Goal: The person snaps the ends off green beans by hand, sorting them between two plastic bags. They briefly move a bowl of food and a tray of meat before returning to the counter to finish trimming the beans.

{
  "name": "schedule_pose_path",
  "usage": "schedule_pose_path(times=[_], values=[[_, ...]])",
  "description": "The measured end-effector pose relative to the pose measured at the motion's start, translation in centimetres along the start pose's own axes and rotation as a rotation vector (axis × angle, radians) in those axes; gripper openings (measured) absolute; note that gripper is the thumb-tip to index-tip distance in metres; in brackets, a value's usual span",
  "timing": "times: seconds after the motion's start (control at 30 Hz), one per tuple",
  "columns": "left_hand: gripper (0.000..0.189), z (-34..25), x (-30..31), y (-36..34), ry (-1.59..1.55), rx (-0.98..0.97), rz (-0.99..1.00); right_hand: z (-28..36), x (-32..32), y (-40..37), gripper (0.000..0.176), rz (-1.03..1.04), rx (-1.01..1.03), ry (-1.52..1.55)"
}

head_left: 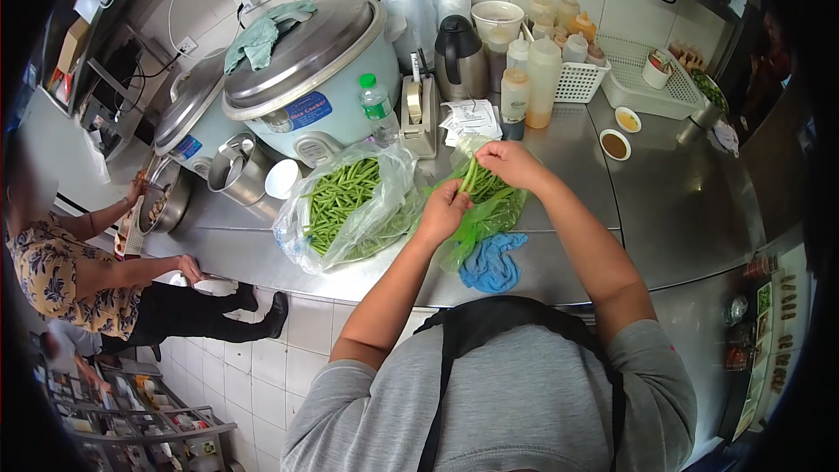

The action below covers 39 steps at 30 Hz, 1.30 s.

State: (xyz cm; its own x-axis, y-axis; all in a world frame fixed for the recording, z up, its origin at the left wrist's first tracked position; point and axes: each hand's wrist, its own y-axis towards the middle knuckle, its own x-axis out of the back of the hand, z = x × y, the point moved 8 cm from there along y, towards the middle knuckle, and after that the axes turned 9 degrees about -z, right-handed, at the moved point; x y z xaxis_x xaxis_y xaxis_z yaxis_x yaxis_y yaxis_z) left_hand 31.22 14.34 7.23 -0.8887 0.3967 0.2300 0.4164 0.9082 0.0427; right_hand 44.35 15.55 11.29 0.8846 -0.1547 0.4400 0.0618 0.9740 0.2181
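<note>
Long green beans (pixel 470 177) stretch between my two hands. My left hand (pixel 444 210) is closed round their lower ends, and my right hand (pixel 510 163) pinches them near the top. Just beneath lies a green plastic bag (pixel 476 225) with more long beans in it, partly hidden by my hands. To the left, a clear plastic bag (pixel 406 197) stands open, filled with short cut bean pieces (pixel 343 199). A crumpled blue cloth (pixel 491 262) touches the near side of the green bag.
Behind the bags stand a large rice cooker (pixel 306 61), a green-capped bottle (pixel 376 105), a tape dispenser (pixel 419 114) and a thermal jug (pixel 460 57). Sauce bottles (pixel 544 79) and two small sauce bowls (pixel 615 145) are to the right. At left, another person (pixel 79 271) works by a metal pot (pixel 166 201).
</note>
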Motion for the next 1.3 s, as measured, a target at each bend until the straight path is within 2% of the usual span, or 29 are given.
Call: schedule_pose_path(times=[0.03,0.13,0.23,0.33,0.43,0.47,0.6,0.7,0.8,0.9,1.0,1.1,1.13,1.2,1.23,1.27,1.3], values=[[0.016,0.1,-0.1,0.0,-0.014,0.013,0.02,-0.5,-0.4,0.0,0.016,0.042,-0.072,0.054],[0.014,-0.7,-0.2,-0.1,-0.121,0.031,0.011,-0.2,-0.7,-0.2,0.018,0.06,-0.088,0.071],[0.013,-0.9,-0.2,0.5,-0.195,0.063,0.056,-0.1,-1.4,-0.5,0.021,0.005,-0.196,0.368],[0.014,-1.8,2.6,1.7,-0.533,0.118,-0.169,-1.9,-3.0,-1.5,0.024,-0.054,-0.091,0.299],[0.015,-2.8,5.1,2.5,-0.891,0.09,-0.233,-2.3,-7.7,-6.7,0.022,0.476,0.059,-0.195],[0.015,-2.8,5.7,2.8,-0.947,0.058,-0.212,-2.3,-8.4,-8.6,0.019,0.599,0.058,-0.171],[0.014,-3.1,5.4,2.4,-1.062,0.08,-0.202,0.2,-4.7,-6.3,0.017,0.2,-0.001,-0.176],[0.014,-3.3,3.6,2.2,-1.078,0.089,-0.17,3.9,-1.0,-5.0,0.017,-0.251,0.083,-0.024],[0.013,-3.7,2.6,2.1,-1.075,0.084,-0.162,4.1,-2.1,-4.5,0.018,-0.155,0.223,-0.208],[0.012,-4.2,2.6,1.5,-1.09,0.1,-0.229,3.4,-1.9,-4.4,0.017,-0.229,0.166,-0.247],[0.011,-3.0,1.8,1.6,-1.124,0.083,-0.205,0.7,-1.2,-3.3,0.018,-0.317,-0.007,-0.095],[0.012,-2.9,1.5,1.2,-1.14,0.076,-0.234,-4.3,-1.1,-2.7,0.022,-0.401,-0.399,0.358],[0.012,-2.7,1.5,0.9,-1.075,0.108,-0.242,-4.9,-0.4,-2.6,0.026,-0.453,-0.425,0.519],[0.012,-2.2,2.2,0.3,-0.941,0.17,-0.263,-4.5,0.1,-2.4,0.028,-0.269,-0.394,0.212],[0.013,-1.7,2.2,0.3,-0.828,0.212,-0.189,-4.6,0.3,-2.4,0.029,-0.175,-0.379,0.061],[0.014,-0.7,2.2,0.3,-0.714,0.255,-0.113,-7.7,-0.4,-1.8,0.029,-0.095,-0.354,-0.143],[0.014,0.0,1.8,0.2,-0.601,0.294,-0.036,-6.2,0.1,-2.0,0.027,-0.122,-0.273,-0.257]])
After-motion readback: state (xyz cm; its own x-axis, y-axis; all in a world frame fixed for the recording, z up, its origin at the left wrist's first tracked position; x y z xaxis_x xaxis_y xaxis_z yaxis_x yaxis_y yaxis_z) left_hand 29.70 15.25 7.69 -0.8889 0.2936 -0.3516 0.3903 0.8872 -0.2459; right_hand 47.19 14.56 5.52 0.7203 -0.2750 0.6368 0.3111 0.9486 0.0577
